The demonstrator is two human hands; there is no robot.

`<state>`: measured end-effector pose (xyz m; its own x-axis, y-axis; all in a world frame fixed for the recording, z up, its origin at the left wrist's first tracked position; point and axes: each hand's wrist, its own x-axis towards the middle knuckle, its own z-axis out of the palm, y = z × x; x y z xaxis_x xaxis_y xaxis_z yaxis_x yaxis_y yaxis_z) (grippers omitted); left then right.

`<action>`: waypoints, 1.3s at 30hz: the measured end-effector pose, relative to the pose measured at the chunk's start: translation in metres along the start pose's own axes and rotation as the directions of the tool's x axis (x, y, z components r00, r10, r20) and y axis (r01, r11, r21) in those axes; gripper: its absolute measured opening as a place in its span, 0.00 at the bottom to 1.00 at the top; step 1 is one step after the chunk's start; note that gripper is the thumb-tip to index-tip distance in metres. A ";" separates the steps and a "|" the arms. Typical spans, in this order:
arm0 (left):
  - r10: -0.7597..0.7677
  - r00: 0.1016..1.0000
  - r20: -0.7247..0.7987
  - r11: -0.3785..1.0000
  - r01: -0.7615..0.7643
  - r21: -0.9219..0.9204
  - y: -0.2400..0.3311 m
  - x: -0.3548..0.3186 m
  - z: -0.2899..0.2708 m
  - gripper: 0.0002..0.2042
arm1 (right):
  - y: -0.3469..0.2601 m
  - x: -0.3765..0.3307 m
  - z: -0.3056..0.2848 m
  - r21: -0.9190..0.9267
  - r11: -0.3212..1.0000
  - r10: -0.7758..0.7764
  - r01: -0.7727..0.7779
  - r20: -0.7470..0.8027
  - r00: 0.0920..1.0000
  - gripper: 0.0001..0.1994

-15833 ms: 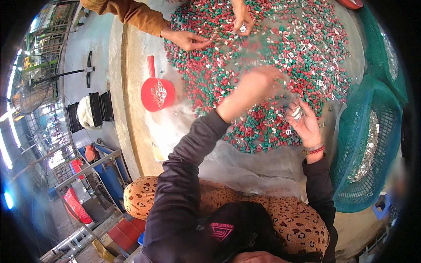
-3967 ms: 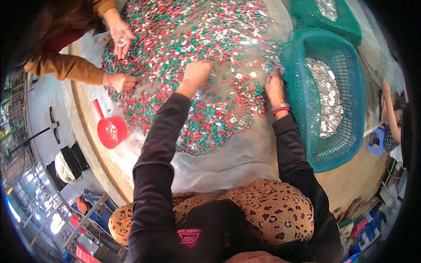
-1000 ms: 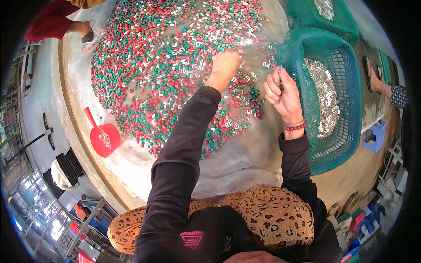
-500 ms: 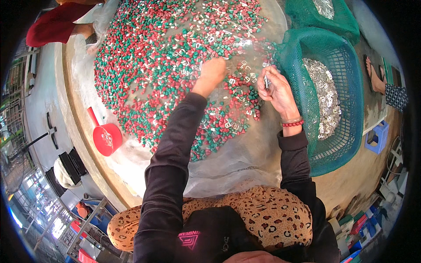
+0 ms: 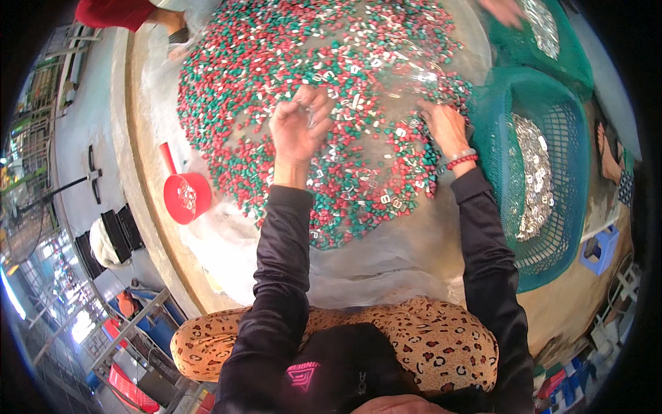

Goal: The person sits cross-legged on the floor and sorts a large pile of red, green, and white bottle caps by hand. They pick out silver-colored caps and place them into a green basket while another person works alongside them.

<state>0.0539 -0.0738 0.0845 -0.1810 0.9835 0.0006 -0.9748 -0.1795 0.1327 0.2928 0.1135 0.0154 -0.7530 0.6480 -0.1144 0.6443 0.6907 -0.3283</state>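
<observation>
While a heap of clear pieces (image 5: 534,193) fills part of the near basket (image 5: 569,179), many more lie strewn among red and green bits (image 5: 221,103) on the sheet (image 5: 358,279), and the work looks only partway along. The left hand (image 5: 301,124) hangs over the spread, fingers loosely curled; a glint shows among them, but whether they pinch a piece cannot be told. The right hand (image 5: 447,129) reaches low at the spread's right edge, just beside the basket's green mesh (image 5: 500,183), fingers bent downward, their grip impossible to make out. What look like more clear pieces sit in a red pan (image 5: 202,196) at left. Another heap lies in the far basket (image 5: 574,65), near a co-worker's blurred hand (image 5: 503,10). Loose ones show plainly toward the spread's near edge.
</observation>
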 end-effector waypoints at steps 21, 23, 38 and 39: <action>0.252 0.939 -0.235 -0.771 0.342 0.538 -0.027 0.056 -0.071 0.14 | 0.018 -0.016 0.006 0.523 0.845 0.220 -0.110 -0.153 0.963 0.09; 0.246 0.923 -0.295 -0.699 0.380 0.606 -0.020 0.053 -0.067 0.13 | 0.015 -0.020 0.008 0.338 0.935 0.149 -0.108 -0.100 0.984 0.11; -0.140 0.910 -0.390 0.561 0.398 0.726 -0.053 0.085 -0.024 0.07 | 0.019 -0.027 -0.026 0.889 -0.401 0.204 -0.220 0.321 0.925 0.05; -0.121 0.886 -0.447 0.290 0.462 0.838 -0.058 0.094 -0.030 0.08 | 0.012 -0.031 -0.027 0.817 -0.566 0.131 -0.114 0.226 0.965 0.06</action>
<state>0.0896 0.0281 0.0468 -0.1012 0.8828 -0.4587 -0.2568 0.4223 0.8693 0.3279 0.1105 0.0407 -0.6730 0.6434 -0.3649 -0.3875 -0.7269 -0.5669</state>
